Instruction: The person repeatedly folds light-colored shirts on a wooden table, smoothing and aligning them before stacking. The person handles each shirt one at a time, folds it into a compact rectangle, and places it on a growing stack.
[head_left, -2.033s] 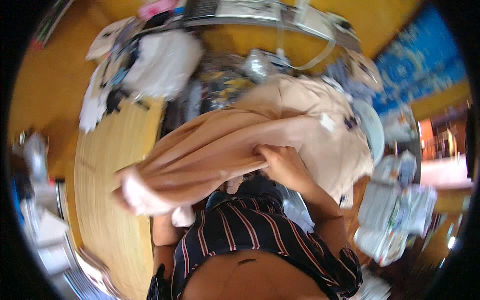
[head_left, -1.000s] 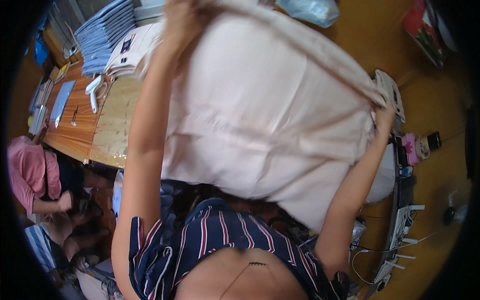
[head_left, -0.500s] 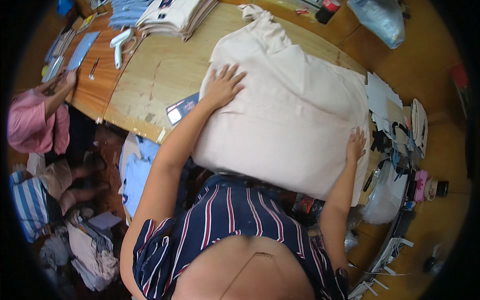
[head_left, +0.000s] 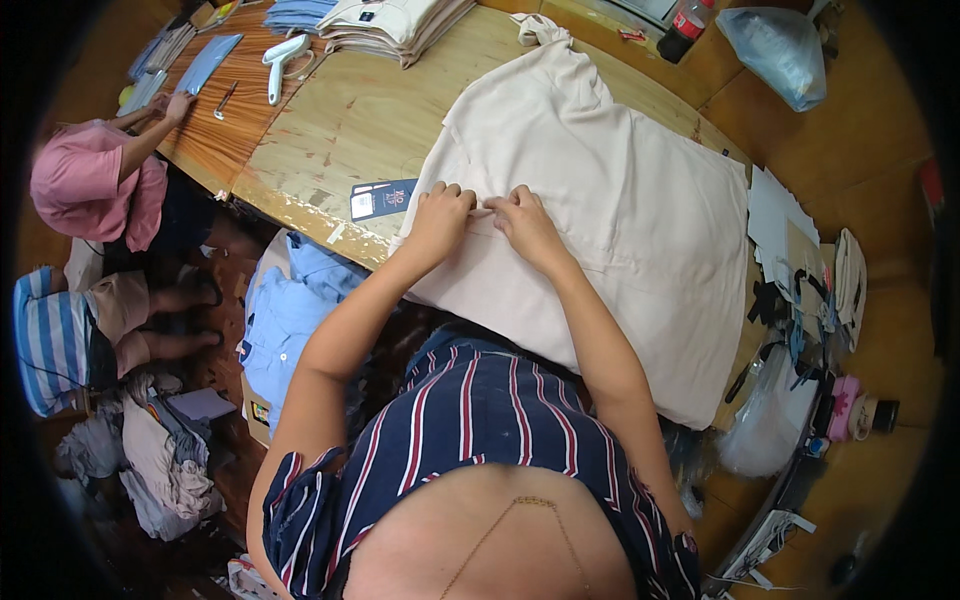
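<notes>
A cream-coloured garment (head_left: 620, 230) lies spread over the wooden table in front of me, its near edge hanging at the table's front. A bunched part of it sticks out at the far end. My left hand (head_left: 446, 213) grips the cloth near the garment's left edge with curled fingers. Close beside it, my right hand (head_left: 527, 228) pinches the same cloth, and a small fold rises between the two. Dark blue tags (head_left: 392, 196) with a white label lie on the table just left of my left hand.
Folded cream garments (head_left: 395, 28) are stacked at the back left, beside a white hand-held tool (head_left: 277, 75). A person in pink (head_left: 100, 180) works at the table's left end. Papers (head_left: 782, 215) lie at the right; a dark drink bottle (head_left: 686, 30) stands at the back.
My right hand has come across from the garment's right side to beside my left. Both hands went from lying flat to gripping the cloth. The garment's surface is now more wrinkled.
</notes>
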